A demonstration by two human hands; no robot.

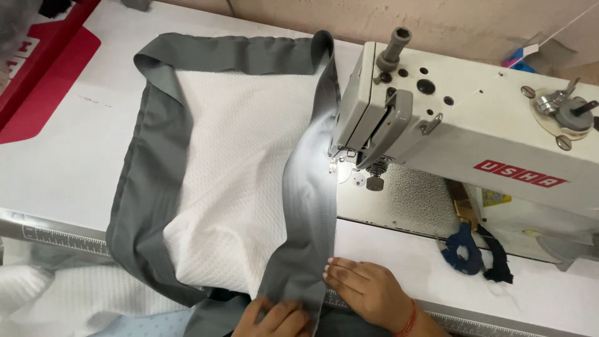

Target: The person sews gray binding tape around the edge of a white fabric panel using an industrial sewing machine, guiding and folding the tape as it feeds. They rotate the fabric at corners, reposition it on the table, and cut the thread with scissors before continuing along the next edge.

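head view, left hand point(274, 318) flat, fingers together pressing the grey woven fabric strip point(306, 212) at the table's near edge, right hand point(365, 290) flat beside it, fingertips on the strip's edge, strip borders white quilted cloth point(237, 162), runs under the white sewing machine point(462, 131)

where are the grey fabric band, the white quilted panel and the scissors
grey fabric band point(309, 187), head view, on its lit middle stretch
white quilted panel point(240, 162), head view, centre of panel
scissors point(463, 249), head view, blue handle loop
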